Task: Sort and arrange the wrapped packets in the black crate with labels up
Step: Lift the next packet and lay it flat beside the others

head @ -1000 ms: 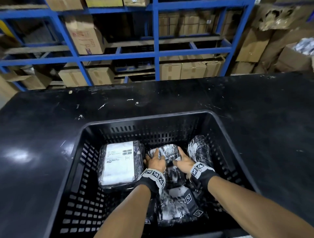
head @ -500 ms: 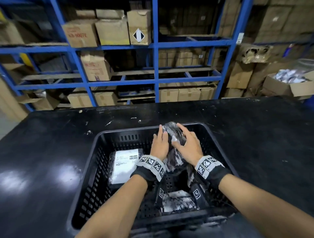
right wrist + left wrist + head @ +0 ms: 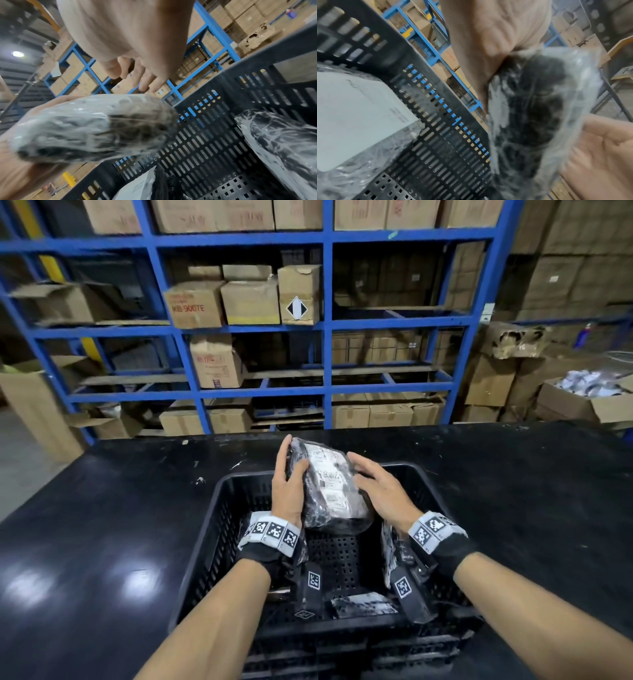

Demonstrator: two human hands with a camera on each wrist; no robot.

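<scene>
**Desk:** What is in the shot, biggest first?

**Photographer:** A black table (image 3: 102, 508), and on it the black crate (image 3: 219, 529), at 6 o'clock in the head view. Above the crate's far half, a wrapped packet (image 3: 329, 487) is held up, its white label facing the camera. The left hand (image 3: 287, 484) grips its 9 o'clock edge, thumb curled over the top face, fingers along the side. The right hand (image 3: 380, 491) sits at 3 o'clock with fingers spread and fairly straight; I cannot tell whether it touches the wrap.

**Desk:** And the others?

**Photographer:** One packet (image 3: 359, 115) lies label up on the crate floor at 9 o'clock, another (image 3: 281, 146) leans at the 3 o'clock wall, a third (image 3: 363, 604) sits at 6 o'clock.

**Desk:** How should the step go?

**Photographer:** My judgement: keep the label up, close the right hand under the 3 o'clock edge since the film looks slippery, and lower the packet flat onto the bare floor in the middle, square to its labelled neighbour.
</scene>
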